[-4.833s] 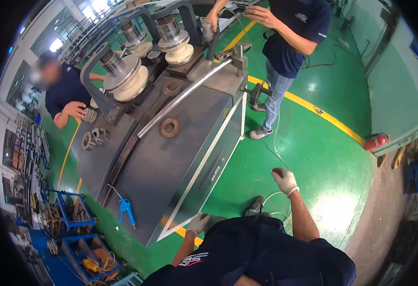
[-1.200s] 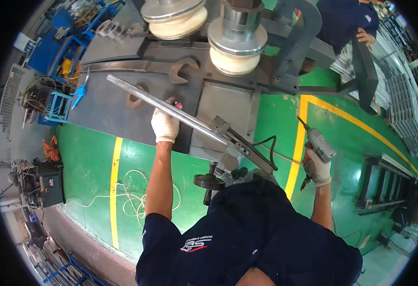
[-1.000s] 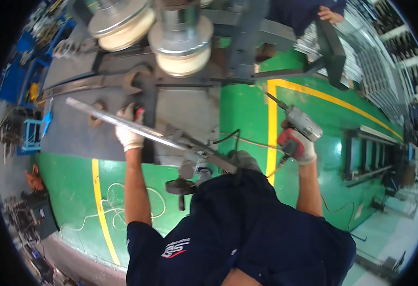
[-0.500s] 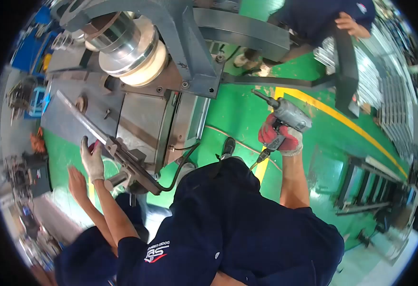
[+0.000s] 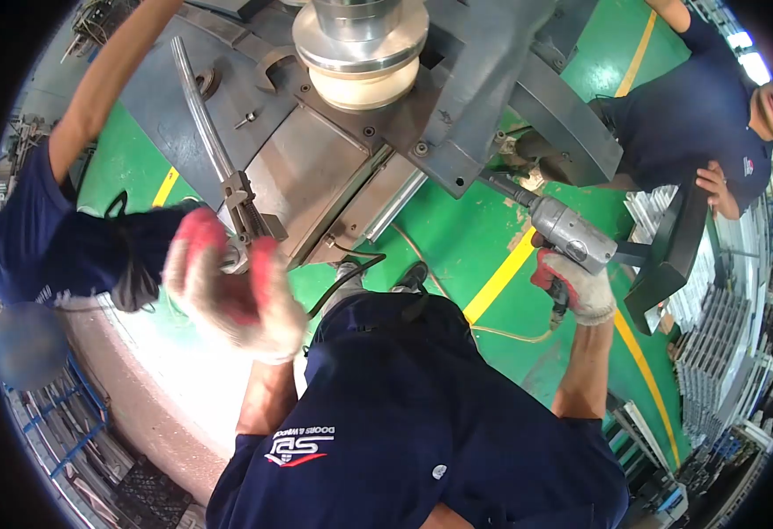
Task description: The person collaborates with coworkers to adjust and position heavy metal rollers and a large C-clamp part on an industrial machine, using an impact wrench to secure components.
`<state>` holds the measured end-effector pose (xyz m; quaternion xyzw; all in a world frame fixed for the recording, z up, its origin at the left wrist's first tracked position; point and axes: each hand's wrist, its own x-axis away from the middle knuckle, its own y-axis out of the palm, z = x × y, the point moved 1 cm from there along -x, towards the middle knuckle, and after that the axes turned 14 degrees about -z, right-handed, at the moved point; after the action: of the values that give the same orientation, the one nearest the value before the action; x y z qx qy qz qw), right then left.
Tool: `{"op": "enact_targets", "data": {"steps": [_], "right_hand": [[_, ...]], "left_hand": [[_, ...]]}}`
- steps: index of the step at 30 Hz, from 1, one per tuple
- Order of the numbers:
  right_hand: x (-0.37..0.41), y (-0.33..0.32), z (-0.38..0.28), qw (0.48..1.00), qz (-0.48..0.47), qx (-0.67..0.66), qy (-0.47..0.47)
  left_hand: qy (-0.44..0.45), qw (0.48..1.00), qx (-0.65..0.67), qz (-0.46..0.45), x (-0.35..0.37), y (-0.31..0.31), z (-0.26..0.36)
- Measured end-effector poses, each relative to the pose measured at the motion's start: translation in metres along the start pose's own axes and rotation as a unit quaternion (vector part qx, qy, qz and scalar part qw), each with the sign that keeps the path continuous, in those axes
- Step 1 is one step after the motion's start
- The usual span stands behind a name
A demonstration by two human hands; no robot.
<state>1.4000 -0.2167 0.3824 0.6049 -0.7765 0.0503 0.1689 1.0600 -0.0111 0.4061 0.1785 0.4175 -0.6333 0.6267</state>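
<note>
My right hand (image 5: 580, 286), in a white glove with a red palm, is wrapped around the handle of a grey air impact wrench (image 5: 572, 231). The tool's long socket end points up and left, overlapping the underside of a dark curved metal arm (image 5: 572, 123). My left hand (image 5: 237, 291), gloved the same way, is raised close to the camera with its fingers curled but apart and nothing between them. Behind its fingertips lies a metal clamp fixture (image 5: 247, 212) with a long steel rod (image 5: 200, 110).
A machine roller (image 5: 360, 57) with steel and cream-coloured rings stands over the machine bed (image 5: 303, 172). One co-worker (image 5: 677, 115) at the right has a hand on a dark bar; another (image 5: 43, 238) reaches across at the left. A hose (image 5: 501, 334) crosses the green floor.
My left hand has come away from the clamp fixture and up toward the camera. The impact wrench has moved right and down in view, nearer the curved arm. The left co-worker now reaches forward.
</note>
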Motion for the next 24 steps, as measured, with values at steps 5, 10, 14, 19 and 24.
{"op": "enact_targets", "data": {"steps": [5, 10, 14, 19, 24], "right_hand": [[-0.003, 0.018, -0.079, 0.927, -0.011, 0.374, 0.037], [-0.008, 0.022, -0.103, 0.96, 0.009, 0.259, 0.103], [-0.025, 0.005, -0.078, 0.981, 0.075, 0.173, 0.037], [-0.046, -0.028, -0.079, 0.991, 0.053, 0.118, -0.023], [-0.092, -0.067, -0.076, 0.987, -0.061, 0.141, -0.036]], "left_hand": [[-0.195, 0.929, 0.219, -0.224, 0.012, 0.053, -0.004], [-0.439, 0.742, 0.434, -0.262, 0.018, 0.063, -0.009], [-0.425, 0.787, 0.357, -0.268, 0.019, 0.061, -0.009], [-0.389, 0.828, 0.3, -0.269, 0.026, 0.077, -0.013], [-0.295, 0.828, 0.387, -0.278, 0.035, 0.14, -0.033]]}}
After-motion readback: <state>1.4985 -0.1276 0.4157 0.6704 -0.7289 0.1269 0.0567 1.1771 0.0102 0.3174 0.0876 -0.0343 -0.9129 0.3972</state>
